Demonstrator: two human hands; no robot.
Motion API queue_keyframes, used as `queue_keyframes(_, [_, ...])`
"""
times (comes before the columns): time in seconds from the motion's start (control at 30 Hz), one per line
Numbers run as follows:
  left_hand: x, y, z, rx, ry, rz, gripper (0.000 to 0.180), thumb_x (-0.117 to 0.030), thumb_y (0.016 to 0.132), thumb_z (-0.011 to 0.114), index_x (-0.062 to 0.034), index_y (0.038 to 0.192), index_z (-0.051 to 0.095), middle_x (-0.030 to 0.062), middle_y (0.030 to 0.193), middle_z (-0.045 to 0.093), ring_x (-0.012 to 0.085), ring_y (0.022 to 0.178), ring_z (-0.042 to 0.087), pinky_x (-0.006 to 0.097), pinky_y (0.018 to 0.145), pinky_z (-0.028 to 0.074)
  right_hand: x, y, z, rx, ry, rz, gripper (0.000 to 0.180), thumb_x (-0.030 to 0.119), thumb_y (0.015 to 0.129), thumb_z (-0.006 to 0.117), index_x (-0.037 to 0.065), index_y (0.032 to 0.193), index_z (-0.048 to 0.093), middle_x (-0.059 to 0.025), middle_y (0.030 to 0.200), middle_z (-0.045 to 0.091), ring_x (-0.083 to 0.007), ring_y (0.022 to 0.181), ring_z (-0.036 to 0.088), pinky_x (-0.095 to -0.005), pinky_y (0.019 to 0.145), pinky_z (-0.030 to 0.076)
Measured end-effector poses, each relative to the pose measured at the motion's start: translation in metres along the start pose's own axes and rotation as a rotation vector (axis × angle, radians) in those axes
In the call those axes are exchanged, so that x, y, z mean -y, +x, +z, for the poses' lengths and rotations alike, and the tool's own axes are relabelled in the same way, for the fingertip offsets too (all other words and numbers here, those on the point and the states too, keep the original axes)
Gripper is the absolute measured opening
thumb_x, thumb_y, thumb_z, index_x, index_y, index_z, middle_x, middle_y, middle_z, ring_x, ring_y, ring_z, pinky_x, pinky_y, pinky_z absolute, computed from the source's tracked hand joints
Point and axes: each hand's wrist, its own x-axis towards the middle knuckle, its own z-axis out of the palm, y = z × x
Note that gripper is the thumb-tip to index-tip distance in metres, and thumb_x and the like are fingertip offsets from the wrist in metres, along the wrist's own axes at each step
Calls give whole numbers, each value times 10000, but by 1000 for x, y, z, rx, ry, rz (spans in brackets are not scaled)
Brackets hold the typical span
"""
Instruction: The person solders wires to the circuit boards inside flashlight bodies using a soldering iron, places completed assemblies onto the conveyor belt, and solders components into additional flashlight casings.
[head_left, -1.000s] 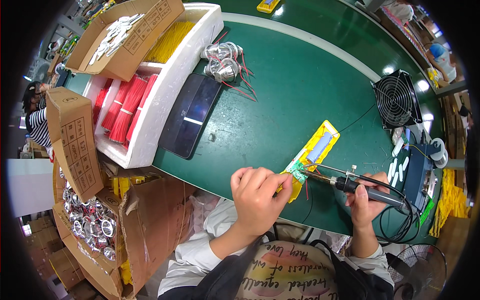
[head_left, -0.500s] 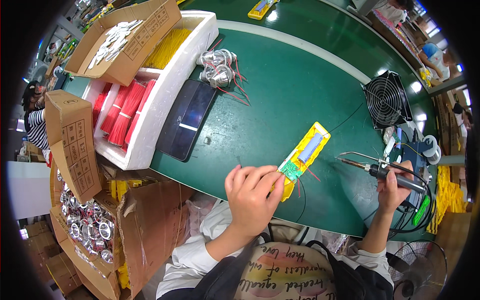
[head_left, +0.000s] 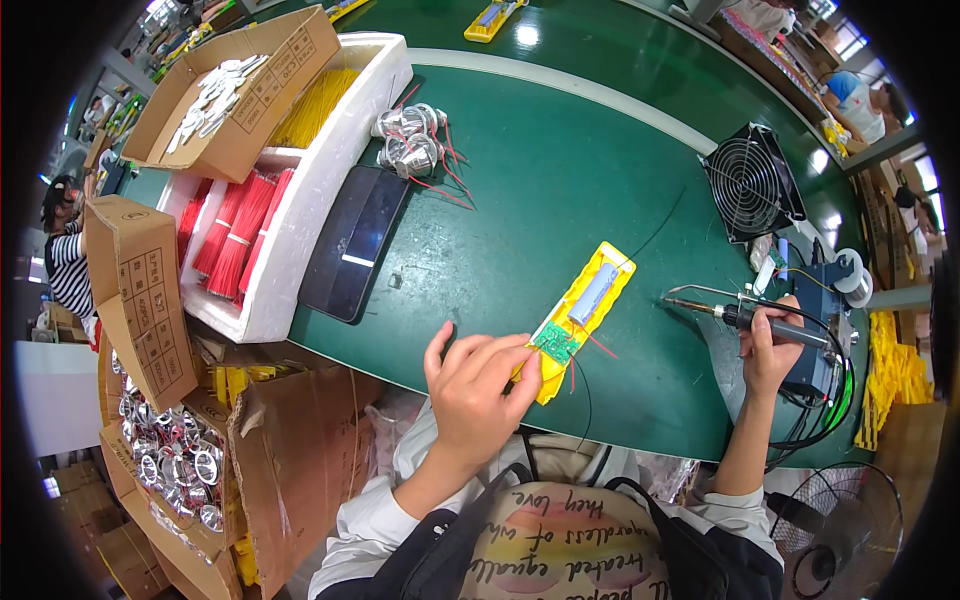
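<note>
Hands first: left hand (head_left: 478, 392) w/ fingers curled, pinning near end of yellow holder (head_left: 578, 318) on green table (head_left: 560, 170); holder carries a small green circuit board (head_left: 553, 342) & grey cylindrical cell (head_left: 592, 292). Right hand (head_left: 768, 345) closed around soldering iron (head_left: 745, 317), tip pointing left, clear of holder. Black fan (head_left: 752, 182) sits beyond the iron. Dark tablet (head_left: 355, 255) lies left of holder, beside white foam tray (head_left: 300, 190) of red & yellow wires. Cardboard box (head_left: 232, 90) rests atop tray.
</note>
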Motion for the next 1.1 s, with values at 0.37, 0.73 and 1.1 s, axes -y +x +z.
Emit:
queue_keyframes(0.37, [6, -15, -12, 107, 43, 164, 161, -190, 644, 707, -204, 793, 646, -63, 914, 566, 214, 933, 486, 526, 959, 254, -2, -1, -4, 16, 113, 0, 166, 86, 771, 582, 6, 816, 444, -56, 662, 483, -71, 408, 442, -159, 353, 337])
queue_keyframes(0.73, [-1, -9, -13, 119, 85, 185, 137, -161, 663, 691, -182, 788, 639, -68, 820, 577, 197, 927, 497, 534, 973, 236, 64, 4, 35, 160, 209, -164, 206, 114, 747, 589, 4, 804, 425, -65, 559, 463, -62, 360, 391, -169, 363, 339])
queue_keyframes(1.1, [-10, -11, -1, -38, 27, -1, 153, -96, 629, 703, -141, 752, 623, -26, 751, 535, 197, 801, 533, 485, 907, 327, 47, -27, 68, 228, 233, -43, 239, 153, 755, 604, 15, 821, 421, -51, 549, 443, -70, 358, 374, -178, 364, 326])
